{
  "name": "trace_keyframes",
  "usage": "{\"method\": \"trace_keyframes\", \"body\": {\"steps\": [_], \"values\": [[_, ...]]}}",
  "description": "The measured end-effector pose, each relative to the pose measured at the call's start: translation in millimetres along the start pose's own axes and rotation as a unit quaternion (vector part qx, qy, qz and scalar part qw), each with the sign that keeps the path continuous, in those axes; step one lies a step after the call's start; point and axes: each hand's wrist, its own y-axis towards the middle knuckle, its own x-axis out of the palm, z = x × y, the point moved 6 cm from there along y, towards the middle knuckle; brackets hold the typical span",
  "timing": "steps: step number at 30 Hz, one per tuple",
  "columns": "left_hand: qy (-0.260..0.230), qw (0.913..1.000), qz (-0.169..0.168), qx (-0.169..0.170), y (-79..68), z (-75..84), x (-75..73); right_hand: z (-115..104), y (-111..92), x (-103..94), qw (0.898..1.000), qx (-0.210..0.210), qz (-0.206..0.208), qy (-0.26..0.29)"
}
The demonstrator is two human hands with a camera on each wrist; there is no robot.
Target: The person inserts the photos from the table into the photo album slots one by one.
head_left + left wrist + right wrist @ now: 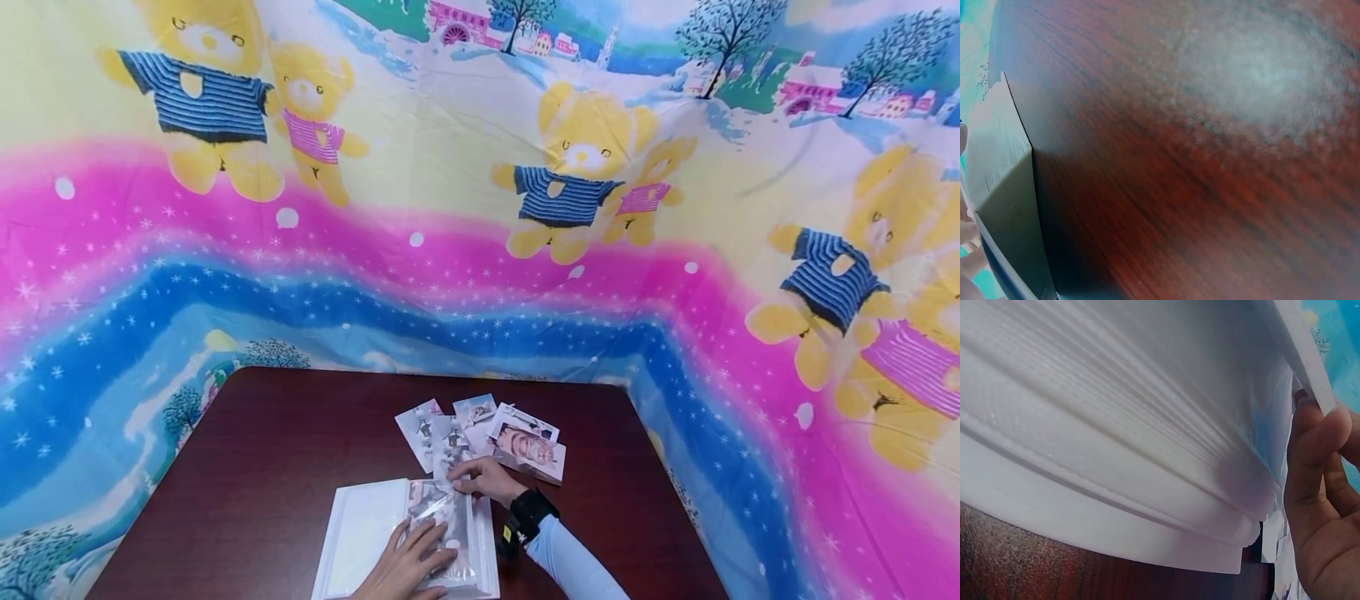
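An open white photo album (367, 525) lies at the front of the table, its right page carrying a clear plastic sleeve with a photo (426, 498) in it. My left hand (405, 567) rests on that page with fingers spread over the sleeve. At the page's top edge my right hand (489, 480) pinches the photo's edge. Thumb and finger of the right hand (1319, 481) hold a white edge in the right wrist view, above the album's stacked pages (1116, 425). The left wrist view catches the album's side (1007, 169) and some fingers at the left border.
Several loose photos (450, 442) lie fanned behind the album. A thicker photo stack (528, 454) sits to their right. The dark wooden table (285, 450) meets a curtain printed with bears (480, 275). A black band (532, 512) circles the right wrist.
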Motion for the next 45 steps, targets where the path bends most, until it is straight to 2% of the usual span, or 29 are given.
{"method": "trace_keyframes", "body": {"steps": [7, 10, 15, 18, 22, 27, 31, 37, 41, 45], "values": [[0.008, 0.9999, 0.003, -0.006, -1.9, 0.1, -1.8, -7, -4, 3.0, 1.000, -0.013, 0.022, -0.014], [-0.032, 0.9992, -0.006, -0.020, 0.3, -1.9, -5.9, -11, -9, 5.8, 0.999, -0.012, 0.032, 0.009], [-0.121, 0.9908, 0.001, -0.060, 10.7, -7.3, -18.6, -15, -17, 13.1, 0.992, 0.003, 0.061, 0.108], [-0.163, 0.9810, 0.014, -0.103, 16.0, -12.0, -26.2, -16, -21, 21.8, 0.985, 0.015, 0.066, 0.156], [-0.206, 0.9640, 0.020, -0.167, 17.7, -20.3, -33.0, -18, -25, 37.4, 0.979, 0.023, 0.050, 0.194], [-0.237, 0.9449, 0.015, -0.225, 18.0, -35.1, -41.7, -26, -26, 56.8, 0.977, 0.008, 0.029, 0.212], [-0.262, 0.9300, 0.029, -0.256, 15.8, -48.6, -54.0, -32, -24, 73.3, 0.977, -0.013, 0.006, 0.215], [-0.274, 0.9080, 0.080, -0.306, 9.6, -65.6, -75.7, -40, -23, 97.2, 0.985, -0.045, -0.026, 0.166], [-0.270, 0.8980, 0.111, -0.329, 4.2, -75.6, -86.4, -47, -22, 106.6, 0.993, -0.099, -0.014, 0.060], [-0.254, 0.8962, 0.125, -0.342, -3.4, -81.5, -92.0, -54, -23, 113.6, 0.985, -0.159, 0.000, -0.061]]}}
